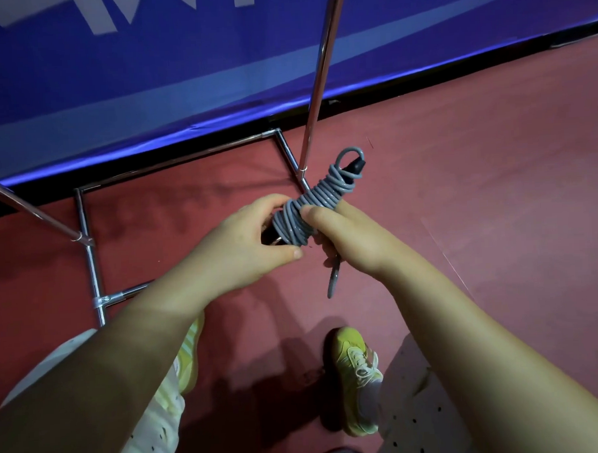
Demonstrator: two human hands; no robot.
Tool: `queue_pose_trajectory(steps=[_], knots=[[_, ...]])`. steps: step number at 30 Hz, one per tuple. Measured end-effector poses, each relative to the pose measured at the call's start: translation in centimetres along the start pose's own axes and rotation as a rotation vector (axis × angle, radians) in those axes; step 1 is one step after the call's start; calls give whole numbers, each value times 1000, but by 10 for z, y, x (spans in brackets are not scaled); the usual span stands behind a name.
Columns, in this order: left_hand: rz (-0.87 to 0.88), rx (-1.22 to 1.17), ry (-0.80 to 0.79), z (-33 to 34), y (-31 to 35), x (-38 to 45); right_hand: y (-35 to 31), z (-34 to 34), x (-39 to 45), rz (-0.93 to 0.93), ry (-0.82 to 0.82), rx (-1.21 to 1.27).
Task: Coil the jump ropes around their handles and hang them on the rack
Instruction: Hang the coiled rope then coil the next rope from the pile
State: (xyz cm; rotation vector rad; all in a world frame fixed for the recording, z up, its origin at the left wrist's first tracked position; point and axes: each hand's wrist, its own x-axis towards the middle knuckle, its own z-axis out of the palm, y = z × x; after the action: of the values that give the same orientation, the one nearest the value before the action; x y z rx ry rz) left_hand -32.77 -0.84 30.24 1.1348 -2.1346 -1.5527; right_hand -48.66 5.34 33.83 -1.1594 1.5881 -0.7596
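A red floor (494, 183) carries a chrome rack base (90, 256) at far left, beside a blue wall banner. Two yellow shoes (357, 378) stand on it near.

A blue banner (147, 79) with white lettering runs along the top, above a red floor (494, 183). Two yellow sneakers (357, 378) stand on that floor — below light dotted trousers (415, 409).

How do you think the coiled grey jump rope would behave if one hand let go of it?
The jump rope looks springy: its glossy coils sit loosely, so they would probably unwind. The free tail hangs straight, suggesting it is fairly stiff. The left hand and right hand both grip it.
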Motion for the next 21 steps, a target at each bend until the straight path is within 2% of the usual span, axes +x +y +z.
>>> queue_pose_trajectory(steps=[5,9,11,13,16,19,21], knots=[[-22,186,50,0,1,-3,-2,2,1,47,-39,22],[99,277,32,9,6,-6,-4,7,1,30,-110,-105],[105,279,47,9,7,-5,-3,7,1,30,-101,-92],[30,162,39,7,5,-2,-1,4,1,78,-82,-11],[-79,-172,11,0,-3,7,3,-7,1,199,-64,193],[-126,-407,25,-5,-4,12,6,-15,0,192,-77,351],[-185,-521,48,-7,0,14,7,-16,0,143,-63,331]])
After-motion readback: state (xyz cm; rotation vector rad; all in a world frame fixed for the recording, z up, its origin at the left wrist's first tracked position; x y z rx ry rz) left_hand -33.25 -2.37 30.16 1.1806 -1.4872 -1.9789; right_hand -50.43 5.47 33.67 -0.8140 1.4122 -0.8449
